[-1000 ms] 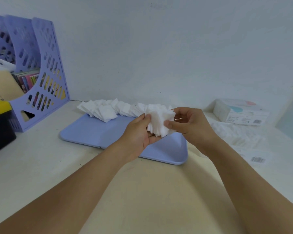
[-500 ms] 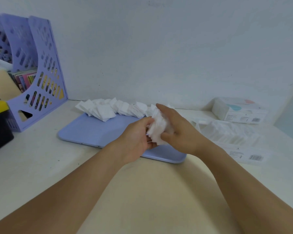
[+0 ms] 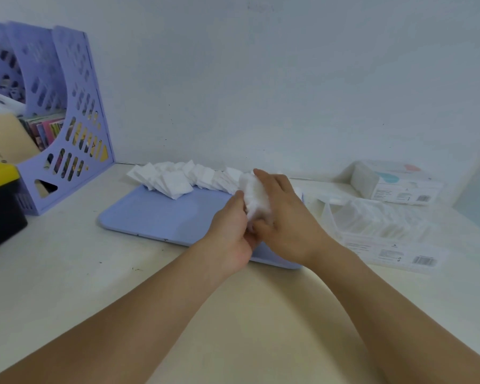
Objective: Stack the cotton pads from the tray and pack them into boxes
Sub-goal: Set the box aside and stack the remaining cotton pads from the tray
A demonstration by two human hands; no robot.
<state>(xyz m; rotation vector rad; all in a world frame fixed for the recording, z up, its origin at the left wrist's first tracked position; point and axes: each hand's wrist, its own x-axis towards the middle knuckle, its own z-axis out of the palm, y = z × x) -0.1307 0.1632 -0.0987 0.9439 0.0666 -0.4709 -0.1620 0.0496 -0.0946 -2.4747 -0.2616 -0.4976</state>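
on the cream tabletop, above the pale blue plastic tray, our left hand and right hand pinch a soft white cotton-pad stack; light, squashy, we'd squeeze its flat faces.

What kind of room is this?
Probably a home or office desk used for packing: a purple file rack holding papers, a blue tray of cotton pads, and pad boxes nearby.
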